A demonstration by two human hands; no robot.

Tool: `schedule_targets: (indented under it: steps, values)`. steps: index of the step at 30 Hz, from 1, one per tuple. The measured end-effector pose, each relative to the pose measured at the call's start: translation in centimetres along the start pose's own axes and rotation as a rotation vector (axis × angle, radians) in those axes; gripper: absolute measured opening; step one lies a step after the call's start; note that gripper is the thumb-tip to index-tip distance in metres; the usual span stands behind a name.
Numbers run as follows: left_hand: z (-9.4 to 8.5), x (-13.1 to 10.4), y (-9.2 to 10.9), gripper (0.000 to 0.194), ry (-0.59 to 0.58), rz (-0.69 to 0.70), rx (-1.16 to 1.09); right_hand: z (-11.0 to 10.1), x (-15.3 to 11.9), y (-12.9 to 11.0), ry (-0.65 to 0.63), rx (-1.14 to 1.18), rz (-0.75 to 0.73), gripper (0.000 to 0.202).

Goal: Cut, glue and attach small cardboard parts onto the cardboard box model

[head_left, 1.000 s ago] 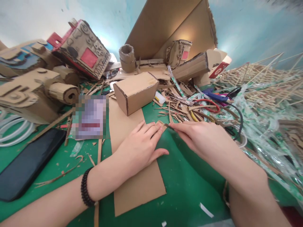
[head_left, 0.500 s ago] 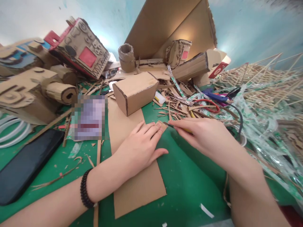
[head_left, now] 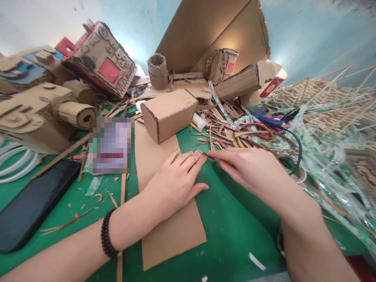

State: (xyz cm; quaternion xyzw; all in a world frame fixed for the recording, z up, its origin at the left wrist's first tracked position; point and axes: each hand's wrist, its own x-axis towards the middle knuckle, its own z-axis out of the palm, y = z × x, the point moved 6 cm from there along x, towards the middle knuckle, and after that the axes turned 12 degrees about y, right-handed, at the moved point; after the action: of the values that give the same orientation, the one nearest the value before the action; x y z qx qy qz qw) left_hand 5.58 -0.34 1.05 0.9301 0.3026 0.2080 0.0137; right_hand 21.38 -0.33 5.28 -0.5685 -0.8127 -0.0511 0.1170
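Observation:
Flat on a brown cardboard sheet [head_left: 176,235] lies my left hand [head_left: 172,180], palm down, thumb stretched to the right. Its fingertips press on a small cardboard piece [head_left: 202,157] near the sheet's right side. My right hand [head_left: 246,164] is closed around a thin craft knife [head_left: 212,157], mostly hidden by the fingers. The blade touches the small piece, just right of my left fingertips. Behind my left hand, a closed cardboard box [head_left: 169,117] rests on the far part of the sheet.
Cardboard scraps [head_left: 220,131], red-handled scissors [head_left: 258,131] and a blue glue gun [head_left: 267,118] lie behind my right hand. Crumpled plastic and sticks [head_left: 331,105] fill the right. A black phone [head_left: 38,203], tape rolls [head_left: 17,164] and cardboard models [head_left: 38,113] stand at left on the green table [head_left: 235,243].
My right wrist and forearm have shifted slightly, with the knife still at the small piece. My left hand stays in place.

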Motion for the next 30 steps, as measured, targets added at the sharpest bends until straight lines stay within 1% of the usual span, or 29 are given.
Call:
schedule_targets:
  steps: [8,13,18,21,25,30]
  values:
    - [-0.11,0.13,0.05,0.058,-0.014,-0.016,0.013,-0.29,-0.04,-0.56,-0.056,-0.062,0.01,0.031]
    - [-0.2,0.22,0.14,0.056,-0.03,-0.014,0.034,-0.38,-0.06,-0.39,-0.073,-0.022,-0.022,0.031]
    - [-0.12,0.28,0.06,0.056,-0.027,-0.021,0.048,-0.28,-0.15,-0.03,-0.093,-0.016,-0.017,0.03]
    - [-0.14,0.28,0.07,0.055,-0.017,-0.017,0.047,-0.4,-0.31,-0.03,-0.081,-0.012,-0.029,0.031]
    - [-0.18,0.23,0.1,0.055,-0.018,-0.019,0.042,-0.87,-0.56,-0.15,-0.03,-0.014,-0.019,0.03]
    - [-0.11,0.19,0.05,0.056,-0.025,-0.026,0.036,-0.72,-0.69,-0.3,-0.069,-0.035,0.008,0.032]
